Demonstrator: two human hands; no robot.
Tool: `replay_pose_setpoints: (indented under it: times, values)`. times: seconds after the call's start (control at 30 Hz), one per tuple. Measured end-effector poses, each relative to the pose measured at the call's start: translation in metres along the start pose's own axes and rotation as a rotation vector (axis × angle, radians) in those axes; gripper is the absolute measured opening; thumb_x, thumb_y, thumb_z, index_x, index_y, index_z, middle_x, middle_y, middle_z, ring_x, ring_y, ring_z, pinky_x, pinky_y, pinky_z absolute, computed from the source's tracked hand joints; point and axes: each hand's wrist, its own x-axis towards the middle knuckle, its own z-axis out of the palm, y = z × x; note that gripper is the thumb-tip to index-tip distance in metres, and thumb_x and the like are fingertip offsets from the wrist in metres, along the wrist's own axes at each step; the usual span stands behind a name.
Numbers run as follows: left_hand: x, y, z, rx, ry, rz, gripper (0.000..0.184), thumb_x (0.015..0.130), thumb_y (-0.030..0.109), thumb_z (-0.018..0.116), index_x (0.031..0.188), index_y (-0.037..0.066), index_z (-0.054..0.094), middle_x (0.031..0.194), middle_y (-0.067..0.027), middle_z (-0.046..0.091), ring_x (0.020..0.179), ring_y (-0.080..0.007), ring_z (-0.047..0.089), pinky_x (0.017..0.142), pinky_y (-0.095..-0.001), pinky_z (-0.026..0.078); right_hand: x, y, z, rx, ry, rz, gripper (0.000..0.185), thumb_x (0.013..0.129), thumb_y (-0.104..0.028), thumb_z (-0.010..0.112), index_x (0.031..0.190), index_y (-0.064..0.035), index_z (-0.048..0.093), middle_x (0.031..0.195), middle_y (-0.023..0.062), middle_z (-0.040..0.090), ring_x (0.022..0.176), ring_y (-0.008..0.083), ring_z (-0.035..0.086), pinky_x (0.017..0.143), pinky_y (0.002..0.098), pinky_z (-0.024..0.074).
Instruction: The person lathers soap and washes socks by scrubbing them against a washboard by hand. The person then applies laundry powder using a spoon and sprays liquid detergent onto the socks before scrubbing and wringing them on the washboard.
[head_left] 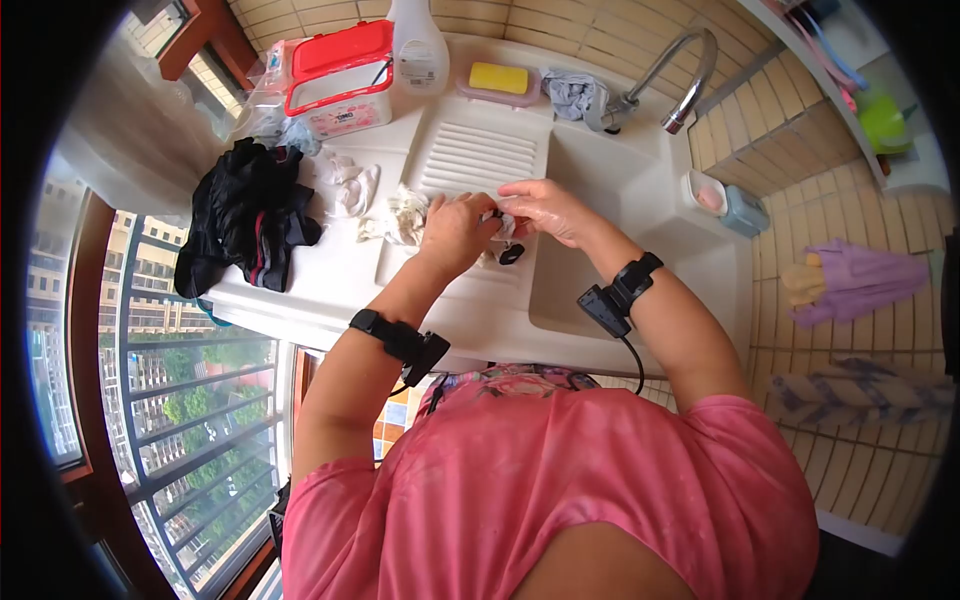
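Over the ribbed washboard (478, 155) of a white laundry sink, both of my hands meet on a small wet-looking white cloth (507, 229) with a black patch hanging below it. My left hand (458, 232) is closed on its left side, knuckles up. From the right, my right hand (550, 211) pinches the same cloth, its fingertips partly hidden. The kind of garment cannot be made out. Just left of my left hand lies a crumpled cream-white cloth (405, 215). Further left is another white cloth (350, 185).
Black clothing (255, 215) lies on the left counter. Behind stand a red-lidded box (345, 110), a white bottle (419, 55) and a yellow soap bar (498, 78) in a dish. A grey cloth (575, 95) lies near the curved faucet (706, 60). The basin (610, 190) is at right.
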Motion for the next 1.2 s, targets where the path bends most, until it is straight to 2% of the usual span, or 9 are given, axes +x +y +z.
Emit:
replay_pose_setpoints:
  times: [0.07, 0.2, 0.33, 0.43, 0.5, 0.63, 0.73, 0.87, 1.2]
  values:
    - [-0.001, 0.001, 0.005, -0.234, -0.023, -0.066, 0.022, 0.091, 0.022, 0.068, 0.107, 0.007, 0.066, 0.098, -0.0124, 0.070, 0.095, -0.0297, 0.069, 0.081, -0.0415, 0.053, -0.005, -0.002, -0.010, -0.074, -0.015, 0.082, 0.027, 0.094, -0.019, 0.069, 0.115, -0.0039, 0.063, 0.104, 0.0066, 0.065, 0.088, 0.0146, 0.065, 0.074, 0.0294, 0.0552]
    - [0.002, -0.005, 0.000, -0.906, -0.012, -0.173, 0.017, 0.104, 0.020, 0.054, 0.112, 0.005, 0.058, 0.101, -0.0052, 0.067, 0.096, -0.0167, 0.065, 0.086, -0.0341, 0.051, -0.015, -0.015, -0.023, -0.059, -0.058, 0.035, 0.022, 0.095, -0.021, 0.068, 0.110, -0.0064, 0.061, 0.121, 0.0090, 0.060, 0.098, 0.0163, 0.063, 0.080, 0.0317, 0.0547]
    - [0.006, 0.009, -0.021, -1.347, -0.141, -0.355, 0.016, 0.106, 0.023, 0.048, 0.112, 0.009, 0.054, 0.107, -0.0063, 0.067, 0.096, -0.0182, 0.065, 0.089, -0.0352, 0.051, -0.017, -0.018, -0.017, -0.065, -0.022, -0.047, 0.029, 0.095, -0.013, 0.062, 0.122, -0.0072, 0.056, 0.130, 0.0075, 0.056, 0.108, 0.0169, 0.063, 0.082, 0.0347, 0.0560]
    - [0.005, 0.009, -0.021, -1.391, -0.164, -0.411, 0.020, 0.107, 0.028, 0.047, 0.110, 0.009, 0.054, 0.106, -0.0076, 0.067, 0.096, -0.0203, 0.066, 0.090, -0.0373, 0.051, -0.013, -0.008, -0.005, -0.018, -0.067, -0.066, 0.033, 0.094, -0.007, 0.056, 0.127, -0.0062, 0.056, 0.126, 0.0079, 0.060, 0.109, 0.0186, 0.065, 0.083, 0.0364, 0.0591]
    - [0.004, -0.001, -0.017, -1.403, -0.172, -0.387, 0.028, 0.106, 0.034, 0.048, 0.117, 0.008, 0.055, 0.110, -0.0093, 0.066, 0.099, -0.0215, 0.065, 0.091, -0.0389, 0.051, -0.014, -0.004, 0.001, 0.037, -0.107, -0.048, 0.028, 0.093, -0.014, 0.063, 0.120, -0.0060, 0.061, 0.105, 0.0055, 0.065, 0.087, 0.0169, 0.067, 0.076, 0.0329, 0.0586]
    - [-0.003, 0.009, -0.030, -1.561, -0.250, -0.500, 0.044, 0.101, 0.033, 0.060, 0.133, 0.004, 0.051, 0.111, -0.0079, 0.064, 0.098, -0.0178, 0.062, 0.083, -0.0358, 0.051, -0.020, -0.018, 0.004, -0.274, 0.007, -0.071, 0.022, 0.094, -0.013, 0.064, 0.113, -0.0039, 0.061, 0.090, 0.0028, 0.066, 0.079, 0.0106, 0.065, 0.068, 0.0284, 0.0559]
    - [-0.011, 0.005, -0.028, -1.382, -0.230, -0.373, 0.047, 0.087, 0.007, 0.076, 0.128, 0.003, 0.052, 0.104, -0.0044, 0.063, 0.092, -0.0153, 0.062, 0.082, -0.0311, 0.051, -0.023, -0.031, 0.008, -0.236, 0.029, -0.137, 0.022, 0.090, -0.012, 0.068, 0.109, -0.0034, 0.061, 0.085, 0.0025, 0.065, 0.071, 0.0081, 0.060, 0.061, 0.0246, 0.0503]
    - [-0.018, 0.001, -0.035, -1.334, -0.253, -0.364, 0.047, 0.084, 0.001, 0.073, 0.126, 0.003, 0.052, 0.103, -0.0050, 0.064, 0.091, -0.0159, 0.065, 0.083, -0.0314, 0.054, -0.038, -0.066, 0.001, -0.272, 0.061, -0.213, 0.026, 0.086, -0.006, 0.071, 0.107, 0.0001, 0.058, 0.084, 0.0023, 0.063, 0.067, 0.0084, 0.057, 0.058, 0.0218, 0.0462]
    - [-0.037, -0.023, -0.049, -1.377, -0.304, -0.418, 0.040, 0.091, 0.007, 0.069, 0.129, 0.004, 0.055, 0.109, -0.0054, 0.069, 0.093, -0.0152, 0.068, 0.080, -0.0304, 0.056, -0.051, -0.078, -0.005, 0.267, -0.102, -0.190, 0.016, 0.090, -0.008, 0.069, 0.099, -0.0061, 0.056, 0.083, 0.0052, 0.064, 0.064, 0.0105, 0.058, 0.055, 0.0238, 0.0451]
